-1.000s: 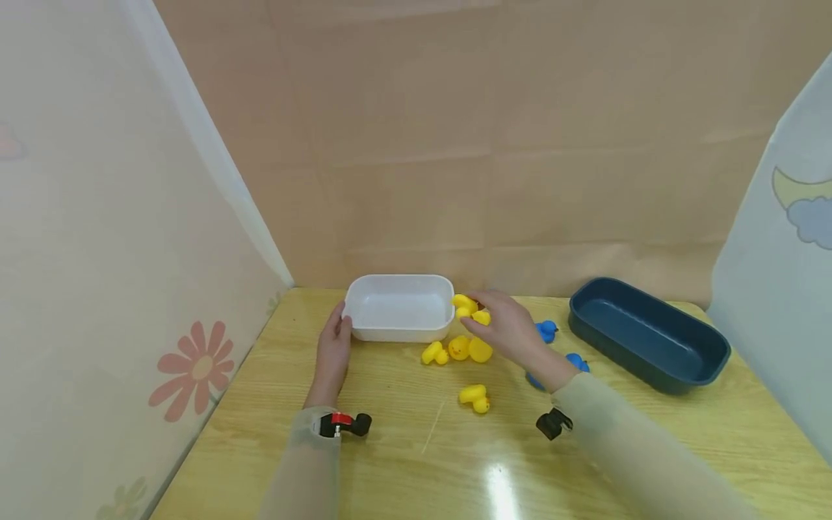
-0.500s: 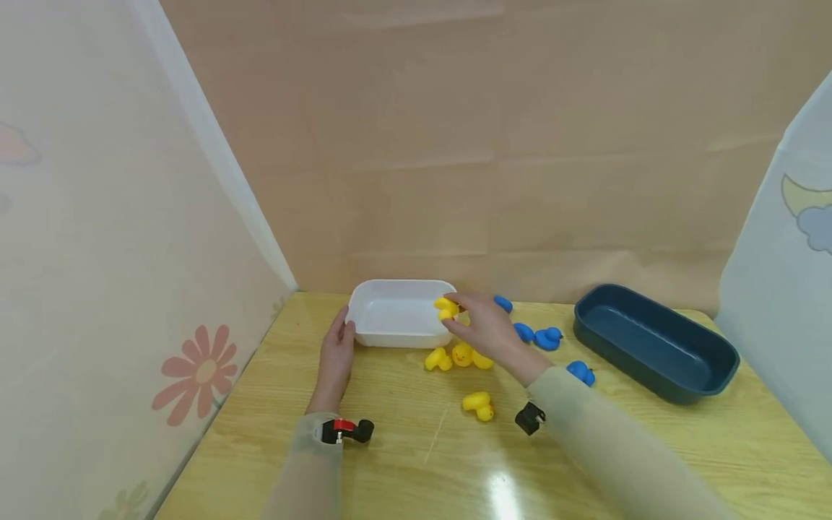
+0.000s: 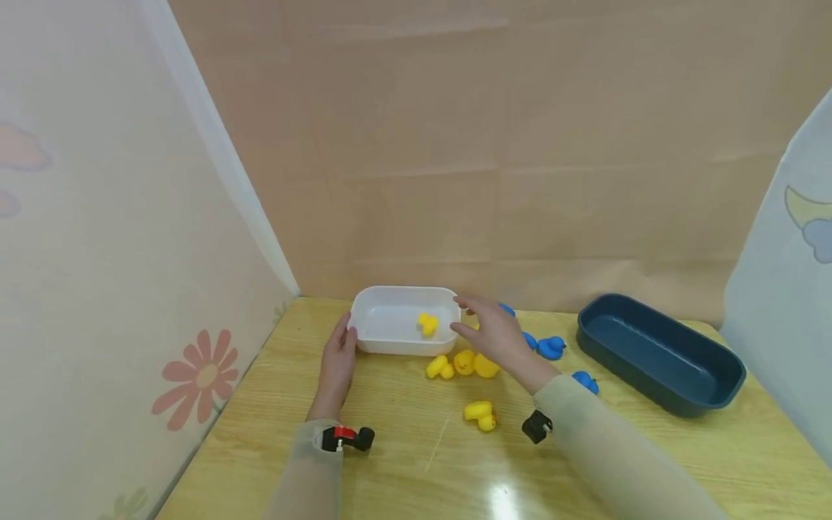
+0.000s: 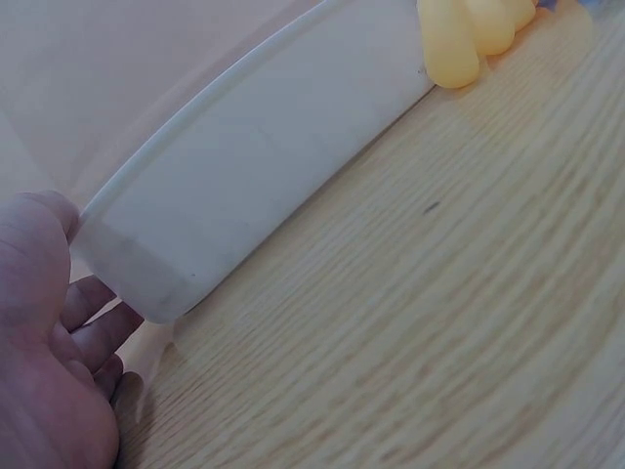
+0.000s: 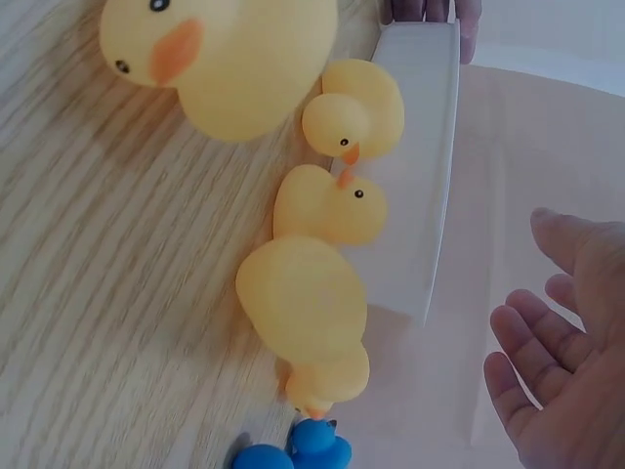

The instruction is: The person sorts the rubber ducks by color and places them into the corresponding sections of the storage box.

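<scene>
At the left end of a white plastic tub (image 3: 406,347), my left hand (image 3: 338,365) grips the corner. In the left wrist view its thumb (image 4: 57,210) lies at the rim and the fingers bend along the end wall. One yellow rubber duck (image 3: 427,323) lies inside the tub. My right hand (image 3: 497,332) hovers at the tub's right end, thumb and fingers apart, holding nothing. Yellow rubber ducks (image 5: 303,298) sit in a row along the tub's front, below the right hand. Another yellow duck (image 3: 480,415) lies nearer the front.
To the right, a dark blue tub (image 3: 659,354) stands at an angle on the wooden table (image 3: 390,462). Several blue rubber ducks (image 3: 551,348) lie between it and the right hand. A brown paper backdrop (image 3: 403,144) rises behind, and a patterned cloth (image 3: 97,289) hangs at the left.
The right hand moved left over the white tub with a yellow duck and let it go. That duck now lies inside; the hand has drawn back slightly right. The left hand stays at the tub.
</scene>
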Demonstrator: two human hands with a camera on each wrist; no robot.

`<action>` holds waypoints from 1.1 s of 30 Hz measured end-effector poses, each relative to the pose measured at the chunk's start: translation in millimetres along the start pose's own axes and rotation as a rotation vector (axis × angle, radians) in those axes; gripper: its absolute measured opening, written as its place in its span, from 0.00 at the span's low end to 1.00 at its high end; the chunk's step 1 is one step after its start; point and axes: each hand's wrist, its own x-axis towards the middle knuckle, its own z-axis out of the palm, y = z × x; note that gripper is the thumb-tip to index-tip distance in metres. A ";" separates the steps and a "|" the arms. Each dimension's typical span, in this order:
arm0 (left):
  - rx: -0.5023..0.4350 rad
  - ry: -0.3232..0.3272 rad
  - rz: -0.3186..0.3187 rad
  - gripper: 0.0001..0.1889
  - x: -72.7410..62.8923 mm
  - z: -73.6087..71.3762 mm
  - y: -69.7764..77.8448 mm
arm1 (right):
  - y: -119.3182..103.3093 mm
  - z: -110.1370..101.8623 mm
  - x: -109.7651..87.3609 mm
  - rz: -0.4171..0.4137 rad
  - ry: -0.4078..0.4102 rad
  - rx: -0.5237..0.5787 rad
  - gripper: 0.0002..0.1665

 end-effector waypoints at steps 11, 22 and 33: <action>0.012 -0.011 -0.012 0.30 -2.1 -0.2 -0.8 | 23.4 -7.7 -11.3 0.052 0.024 -0.051 0.35; 0.003 -0.024 0.001 0.30 -1.9 -3.0 -3.9 | 47.5 -6.4 -13.7 0.066 0.005 -0.050 0.38; 0.008 -0.017 0.003 0.31 -0.1 0.1 -0.8 | 64.9 -3.9 -10.0 0.120 -0.064 0.008 0.41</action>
